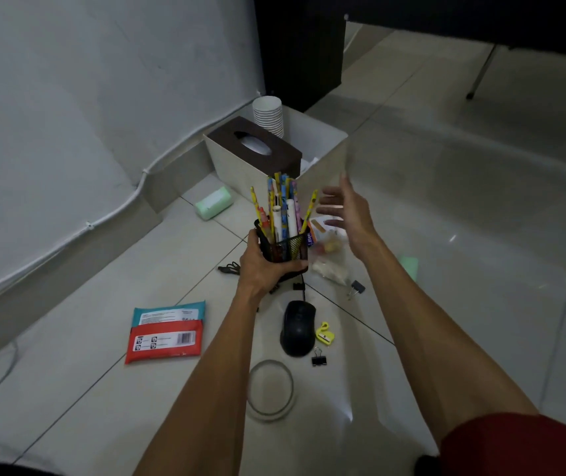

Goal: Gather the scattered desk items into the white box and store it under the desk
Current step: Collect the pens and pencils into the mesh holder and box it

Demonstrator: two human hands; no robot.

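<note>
We see black wire mesh on the pen holder (pixel 286 247), glossy pale floor tiles (pixel 463 207), shiny plastic film on the red wipes pack (pixel 165 341), matt black plastic on the mouse (pixel 297 328), and white paper cups (pixel 268 115).

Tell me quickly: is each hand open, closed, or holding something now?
Left hand: closed around the black wire-mesh pen holder.
Right hand: open, fingers spread, holding nothing.
</note>
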